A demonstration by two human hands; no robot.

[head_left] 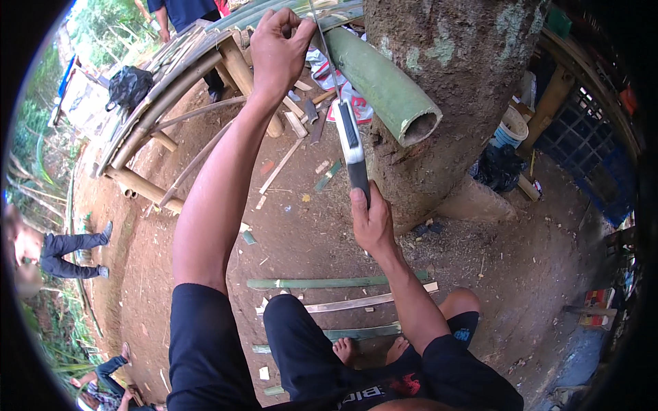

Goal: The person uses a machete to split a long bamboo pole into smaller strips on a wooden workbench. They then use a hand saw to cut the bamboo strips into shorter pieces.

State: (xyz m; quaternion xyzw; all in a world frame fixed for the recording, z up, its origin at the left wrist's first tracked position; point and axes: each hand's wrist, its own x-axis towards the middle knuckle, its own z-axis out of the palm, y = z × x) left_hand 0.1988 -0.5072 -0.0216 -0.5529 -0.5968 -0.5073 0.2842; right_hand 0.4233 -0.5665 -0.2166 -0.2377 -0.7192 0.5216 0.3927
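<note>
My right hand [373,222] is wrapped round the dark and white handle of a hand saw [351,140]. The saw's thin blade runs up and away from me, along the left side of a thick green bamboo pole [384,82]. The pole's hollow cut end faces me, close against a tree trunk. Farther up, my left hand [281,51] is closed, with its thumb and fingertips beside the blade near the pole's far part. What those fingers hold, if anything, is hidden.
The tree trunk [445,130] stands right of the pole. A bamboo bench [161,99] with a black bag [130,87] is at far left. Bamboo strips [319,282] and offcuts lie on the dirt. A white bucket [510,127] stands at right. Other people are at left and behind the bench.
</note>
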